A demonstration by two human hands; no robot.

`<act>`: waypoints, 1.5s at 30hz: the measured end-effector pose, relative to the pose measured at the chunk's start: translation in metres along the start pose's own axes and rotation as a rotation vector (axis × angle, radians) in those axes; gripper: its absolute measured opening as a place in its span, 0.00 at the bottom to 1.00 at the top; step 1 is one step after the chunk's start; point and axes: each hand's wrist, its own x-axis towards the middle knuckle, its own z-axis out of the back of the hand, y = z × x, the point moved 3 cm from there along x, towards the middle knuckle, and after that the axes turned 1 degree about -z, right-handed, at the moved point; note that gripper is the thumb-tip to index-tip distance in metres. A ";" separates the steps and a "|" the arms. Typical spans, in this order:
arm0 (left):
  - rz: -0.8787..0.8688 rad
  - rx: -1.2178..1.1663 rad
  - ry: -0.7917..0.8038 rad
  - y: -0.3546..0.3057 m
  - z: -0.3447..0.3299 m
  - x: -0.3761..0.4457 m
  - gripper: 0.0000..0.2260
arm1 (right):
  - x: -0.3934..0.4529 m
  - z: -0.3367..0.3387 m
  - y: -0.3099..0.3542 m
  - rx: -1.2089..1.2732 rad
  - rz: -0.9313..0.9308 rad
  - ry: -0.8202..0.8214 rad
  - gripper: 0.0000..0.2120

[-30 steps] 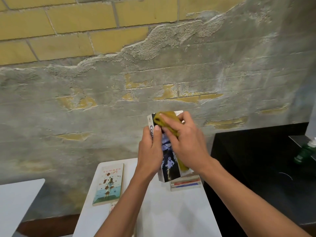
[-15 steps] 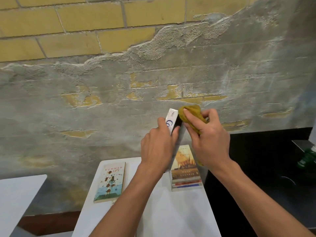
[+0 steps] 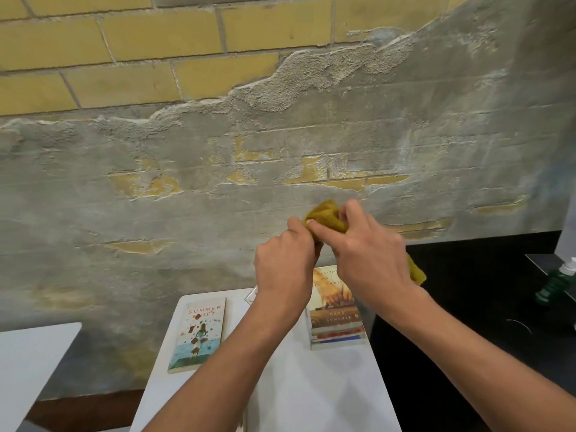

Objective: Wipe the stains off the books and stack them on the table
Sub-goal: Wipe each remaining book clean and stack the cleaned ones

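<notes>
Both hands raised together above the white table (image 3: pixel 311 394), in front of the patchy wall (image 3: pixel 218 182). Right hand (image 3: pixel 367 260) curled round a mustard-yellow cloth (image 3: pixel 325 216), forefinger stretched out along it, one cloth corner hanging out past the wrist. Left hand (image 3: pixel 285 263) closed into a curl, knuckles up, fingertips meeting the cloth and the right forefinger; whatever sits inside that curl is hidden, so cannot tell if a book is gripped. Down on the table, a stack of books (image 3: pixel 338 325) at the far right edge, directly under the hands. A single book (image 3: pixel 199 333) titled "Summer" lying flat near the left edge, well apart from the stack.
</notes>
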 end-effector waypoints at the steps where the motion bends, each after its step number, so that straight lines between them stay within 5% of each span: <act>1: 0.001 0.005 -0.004 0.001 0.000 -0.001 0.17 | 0.001 -0.002 -0.002 -0.009 0.007 0.009 0.20; 6: 0.072 -0.065 -0.025 0.011 -0.003 -0.008 0.19 | 0.007 -0.014 -0.043 0.211 -0.506 -0.025 0.16; 11: 0.242 -0.528 -0.130 0.030 -0.012 0.000 0.16 | -0.008 -0.022 -0.028 0.696 -0.734 -0.166 0.20; 17: 0.416 -1.010 -0.283 0.024 -0.011 0.007 0.16 | -0.030 -0.041 0.039 0.821 -0.395 -0.156 0.22; 21: 0.515 -1.081 -0.282 0.033 -0.011 0.006 0.18 | -0.029 -0.053 0.017 0.760 -0.544 -0.181 0.20; 26: 0.489 -1.132 -0.274 0.040 -0.016 0.004 0.18 | -0.036 -0.047 0.030 0.595 -0.138 -0.106 0.20; 29: 0.499 -1.130 -0.247 0.039 -0.019 0.002 0.18 | -0.026 -0.053 0.013 0.681 -0.415 -0.137 0.20; 33: 0.469 -1.100 -0.280 0.041 -0.017 -0.001 0.18 | -0.029 -0.047 0.028 0.628 -0.184 -0.116 0.21; 39: 0.414 -1.128 -0.215 0.038 -0.023 -0.007 0.16 | 0.001 -0.044 0.000 0.567 -0.524 -0.109 0.20; 42: 0.487 -1.402 -0.157 0.041 -0.026 -0.006 0.18 | 0.009 -0.038 -0.003 0.688 -0.610 -0.052 0.20; 45: 0.497 -1.829 0.046 0.040 -0.026 -0.004 0.23 | 0.015 -0.033 -0.001 1.129 -0.654 0.015 0.14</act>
